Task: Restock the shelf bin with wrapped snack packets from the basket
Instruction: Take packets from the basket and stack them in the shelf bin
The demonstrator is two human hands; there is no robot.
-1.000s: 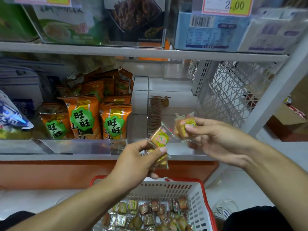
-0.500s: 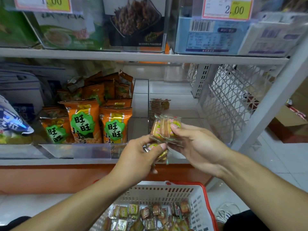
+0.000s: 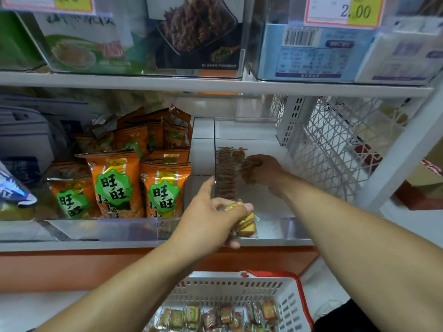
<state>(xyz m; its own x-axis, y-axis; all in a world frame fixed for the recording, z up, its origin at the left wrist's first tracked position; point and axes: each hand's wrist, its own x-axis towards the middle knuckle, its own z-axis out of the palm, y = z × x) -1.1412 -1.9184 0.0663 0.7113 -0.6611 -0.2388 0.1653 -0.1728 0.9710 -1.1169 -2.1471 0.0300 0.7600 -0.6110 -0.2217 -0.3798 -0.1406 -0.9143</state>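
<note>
Now right hand reaches deep into the clear shelf bin, fingers curled at the far end of the packet row along the bin's left wall; can't tell whether it holds a packet. Left hand at the bin's front, gripping a few wrapped packets. Basket below the shelf, more packets inside. Orange bags in the next bin left.

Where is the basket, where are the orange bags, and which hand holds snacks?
basket point(image 3: 303, 293): head view, on its red rim.
orange bags point(image 3: 115, 185): head view, front bag's green label.
left hand point(image 3: 211, 224): head view, back of hand gripping snack packets point(image 3: 247, 227).
</note>
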